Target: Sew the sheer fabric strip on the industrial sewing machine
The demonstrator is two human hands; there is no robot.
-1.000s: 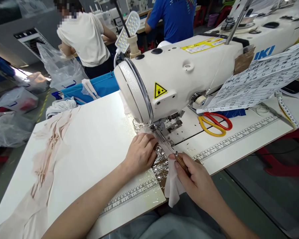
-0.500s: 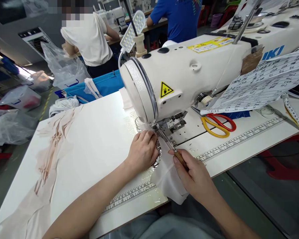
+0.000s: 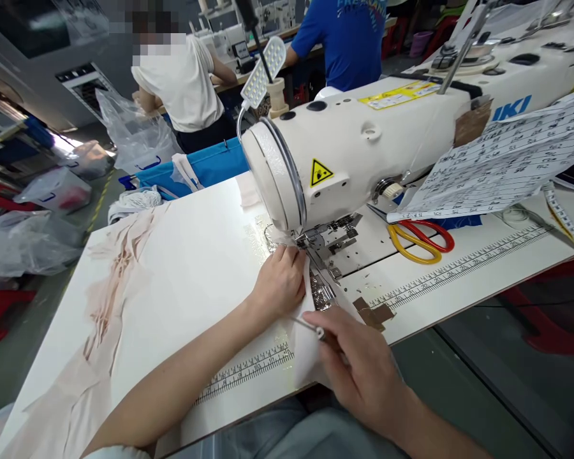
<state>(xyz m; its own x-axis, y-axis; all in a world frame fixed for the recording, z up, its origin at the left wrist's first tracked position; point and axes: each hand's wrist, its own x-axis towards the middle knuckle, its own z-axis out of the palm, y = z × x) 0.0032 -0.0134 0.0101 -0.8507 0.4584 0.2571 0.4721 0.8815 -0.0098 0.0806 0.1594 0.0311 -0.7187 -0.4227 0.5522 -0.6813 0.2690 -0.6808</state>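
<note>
My left hand (image 3: pixel 280 280) is closed on a strip of pale fabric (image 3: pixel 310 347) just in front of the needle area of a white sewing machine (image 3: pixel 344 153). The fabric hangs down towards the table's front edge. In my right hand (image 3: pixel 363 363) is an awl (image 3: pixel 307 325) with a thin metal shaft. The shaft points left towards my left wrist, and my fingers cover most of the handle. Between the hands, a shiny silvery patch (image 3: pixel 322 292) shows beside the fabric on the machine bed.
Scissors (image 3: pixel 423 242) with red and yellow handles lie right of the needle area. A written sheet (image 3: pixel 502 159) leans against the machine, near a tape measure (image 3: pixel 562 217). Gathered pale fabric (image 3: pixel 110 306) lies along the table's left side. Two people sit beyond the machine.
The awl has swung away from the needle area, and its shaft now points left. My right hand has come nearer to me. The fabric has shifted, uncovering the silvery patch on its right.
</note>
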